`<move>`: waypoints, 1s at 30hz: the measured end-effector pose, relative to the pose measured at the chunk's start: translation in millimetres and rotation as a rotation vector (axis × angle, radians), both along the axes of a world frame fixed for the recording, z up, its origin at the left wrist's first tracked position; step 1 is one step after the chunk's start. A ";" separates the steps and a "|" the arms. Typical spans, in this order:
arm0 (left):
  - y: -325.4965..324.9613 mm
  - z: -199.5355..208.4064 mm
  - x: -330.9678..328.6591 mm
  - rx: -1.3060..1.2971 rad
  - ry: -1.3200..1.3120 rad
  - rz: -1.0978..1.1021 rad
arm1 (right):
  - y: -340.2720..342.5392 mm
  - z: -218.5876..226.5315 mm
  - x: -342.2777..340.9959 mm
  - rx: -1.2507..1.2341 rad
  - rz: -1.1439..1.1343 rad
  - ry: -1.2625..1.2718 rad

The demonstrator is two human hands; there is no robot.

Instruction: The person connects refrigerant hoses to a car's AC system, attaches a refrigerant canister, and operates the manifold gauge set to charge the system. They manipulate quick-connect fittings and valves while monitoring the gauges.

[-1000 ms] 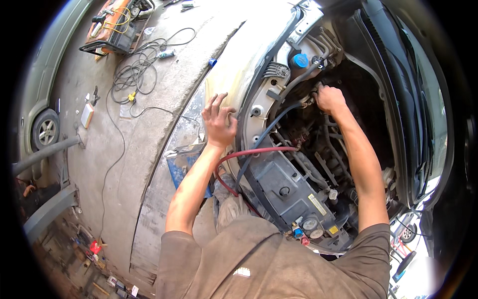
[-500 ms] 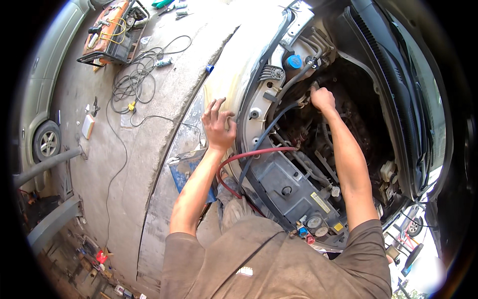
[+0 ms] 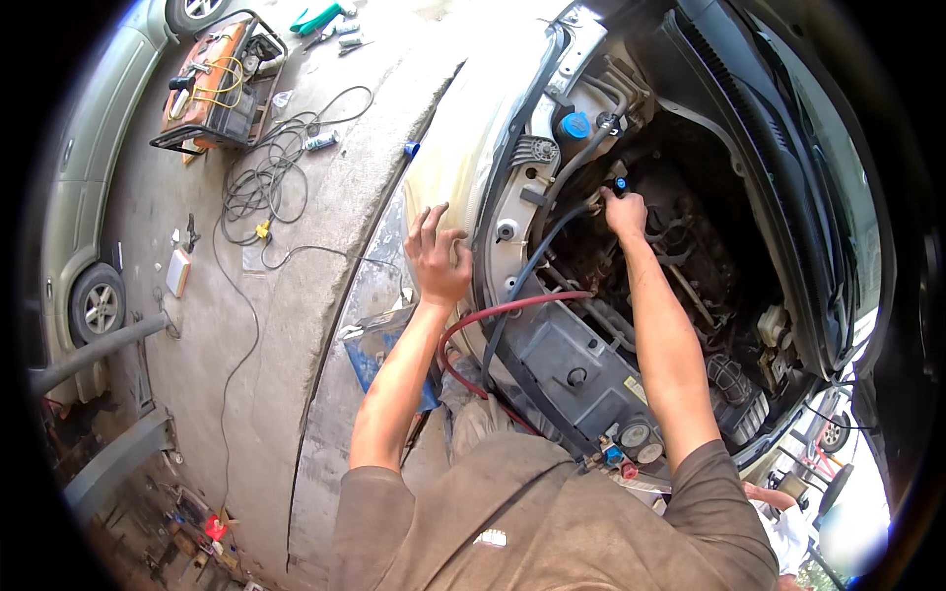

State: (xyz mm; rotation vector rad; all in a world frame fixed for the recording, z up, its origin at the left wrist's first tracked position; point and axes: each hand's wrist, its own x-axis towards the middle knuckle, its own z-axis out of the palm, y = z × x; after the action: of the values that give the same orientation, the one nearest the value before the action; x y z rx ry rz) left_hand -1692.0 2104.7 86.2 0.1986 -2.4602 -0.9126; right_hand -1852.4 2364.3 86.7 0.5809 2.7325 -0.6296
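Inside the engine bay point(image 3: 729, 236) of a car with its bonnet up, my right hand point(image 3: 625, 212) is closed round a short hose fitting. A black knob with a blue face point(image 3: 620, 184) pokes out above my fingers. A blue hose point(image 3: 537, 264) runs up to this fitting from the front of the car. My left hand point(image 3: 439, 258) has its fingers spread and slightly bent, holding nothing, over the pale front bumper point(image 3: 448, 177). A red hose point(image 3: 503, 303) arches over the front edge into the bay. A gauge set point(image 3: 631, 443) with blue and red valves rests near the radiator cover.
A blue-capped reservoir point(image 3: 575, 125) sits in the bay's far corner. On the floor at left are a coiled cable point(image 3: 261, 177), an orange generator point(image 3: 212, 74) and a blue case point(image 3: 379, 355). Another car point(image 3: 89, 197) stands beyond. Another person's arm point(image 3: 769, 495) shows at lower right.
My right hand has turned and shifted slightly, and the blue-faced knob now shows above it. The left hand stays spread in about the same place. Another person's arm has come into fuller view.
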 end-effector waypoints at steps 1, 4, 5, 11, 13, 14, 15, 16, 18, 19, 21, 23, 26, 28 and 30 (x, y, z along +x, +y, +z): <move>-0.2 0.2 0.3 0.000 0.001 -0.001 | -1.1 -1.4 0.6 -0.111 -0.029 -0.017; 0.6 2.5 -0.9 0.000 0.004 -0.004 | 0.6 -6.0 6.0 -0.537 -0.248 0.004; 0.6 2.9 -1.0 0.002 0.007 -0.003 | 5.4 -14.4 7.4 -0.614 -0.284 0.005; -2.5 3.4 -0.5 0.003 0.014 -0.004 | 15.9 -15.8 13.7 -0.999 -0.310 -0.117; 1.0 5.4 0.2 0.011 0.000 -0.012 | 34.4 -20.5 2.3 -0.747 -0.130 -0.231; 0.8 3.9 0.0 -0.003 -0.001 -0.007 | 29.3 -7.4 -0.2 -0.393 0.078 -0.067; -0.3 4.0 0.2 -0.008 0.003 0.001 | 26.1 8.2 -3.3 -0.034 0.277 0.092; -0.8 3.8 1.2 -0.009 0.007 0.009 | 12.5 36.5 -3.3 0.015 0.258 0.090; 0.7 3.1 1.2 -0.014 0.006 0.002 | 15.8 38.4 -11.1 0.174 0.569 0.180; 2.1 2.5 0.5 -0.016 0.011 -0.003 | 17.3 36.1 -17.7 0.267 0.726 0.177; 1.9 4.0 -1.3 -0.030 0.025 -0.010 | 22.9 32.2 -31.1 0.433 0.967 0.206; 1.1 1.8 -2.3 -0.055 0.006 -0.017 | 27.2 28.9 -36.4 0.505 1.094 0.227; 10.6 5.1 -9.1 -0.211 -0.038 -0.035 | 31.3 27.0 -38.8 0.470 1.070 0.254; 58.4 22.5 -21.4 -0.167 0.226 -0.145 | 32.7 20.0 -38.0 0.437 1.030 0.271; 116.5 60.0 -52.8 -0.013 0.124 -0.522 | 31.7 20.1 -33.2 0.421 1.025 0.276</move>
State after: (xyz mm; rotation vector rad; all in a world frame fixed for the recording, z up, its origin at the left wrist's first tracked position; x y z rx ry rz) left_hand -1744.8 2221.2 146.2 -0.5134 -2.4369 -1.0749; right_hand -1885.5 2396.0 106.9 -0.8795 2.8895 0.1401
